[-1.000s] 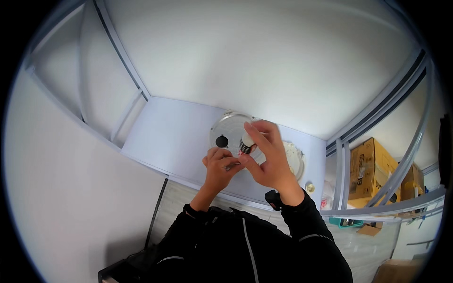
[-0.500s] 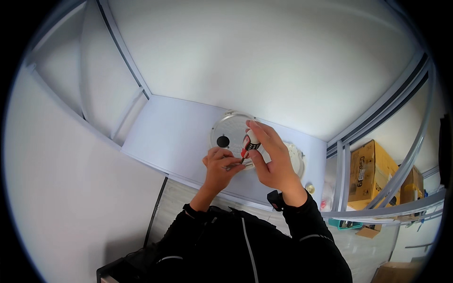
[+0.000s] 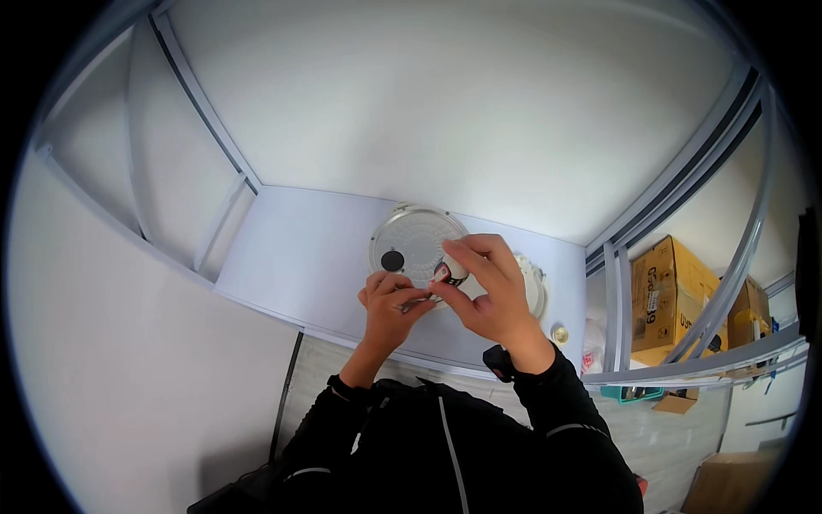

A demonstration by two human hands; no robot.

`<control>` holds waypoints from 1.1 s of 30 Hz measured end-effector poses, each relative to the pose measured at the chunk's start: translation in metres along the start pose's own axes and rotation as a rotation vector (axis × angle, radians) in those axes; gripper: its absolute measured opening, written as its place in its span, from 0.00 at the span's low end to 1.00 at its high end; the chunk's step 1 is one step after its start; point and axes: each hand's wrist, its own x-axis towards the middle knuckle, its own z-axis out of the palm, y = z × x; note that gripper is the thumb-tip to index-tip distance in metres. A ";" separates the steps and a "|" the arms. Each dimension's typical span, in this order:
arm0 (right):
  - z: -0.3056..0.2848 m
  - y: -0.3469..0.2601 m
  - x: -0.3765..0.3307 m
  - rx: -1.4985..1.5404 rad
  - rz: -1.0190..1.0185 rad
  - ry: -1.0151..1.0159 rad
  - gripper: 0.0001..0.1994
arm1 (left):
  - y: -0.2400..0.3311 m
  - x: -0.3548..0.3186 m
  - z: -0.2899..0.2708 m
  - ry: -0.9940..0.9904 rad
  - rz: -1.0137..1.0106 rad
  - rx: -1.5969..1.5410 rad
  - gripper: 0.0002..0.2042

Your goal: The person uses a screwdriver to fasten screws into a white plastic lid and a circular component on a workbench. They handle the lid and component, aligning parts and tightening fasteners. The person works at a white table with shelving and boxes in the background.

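Observation:
A round pale lamp-like disc (image 3: 418, 224) with a silvery rim lies on the table, a black circular piece (image 3: 392, 260) on its left part. Over its near edge, my right hand (image 3: 497, 295) is closed around a screwdriver (image 3: 452, 269) with a white, red and black handle, tip pointing down-left. My left hand (image 3: 390, 315) is closed in a pinch by the tip, at the disc's near rim. What its fingers hold is too small to make out. My hands cover part of the disc. Another white round part (image 3: 536, 289) sits beside my right hand, partly hidden.
The pale table (image 3: 282, 248) runs along a white wall. Near its right end stands a small gold-coloured round container (image 3: 560, 333). Metal frame posts rise at both sides. Beyond the right posts are cardboard boxes (image 3: 659, 300) and a teal crate (image 3: 632, 394).
The screwdriver handle has come lower and tilted more toward me, its shaft now mostly hidden. My left hand keeps its pinch at the rim. The whole view has shifted slightly.

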 end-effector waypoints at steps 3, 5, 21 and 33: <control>0.002 0.001 -0.005 -0.108 0.004 0.007 0.31 | 0.002 0.000 -0.002 0.000 0.001 0.006 0.10; 0.005 -0.006 0.001 -0.050 0.026 0.041 0.31 | 0.004 -0.002 -0.002 -0.001 -0.007 0.001 0.09; 0.004 -0.020 0.012 0.089 0.060 0.070 0.30 | 0.003 0.001 -0.001 -0.006 -0.020 -0.025 0.10; 0.006 -0.021 0.014 0.103 0.117 0.042 0.30 | 0.008 0.000 -0.002 0.015 -0.020 -0.015 0.09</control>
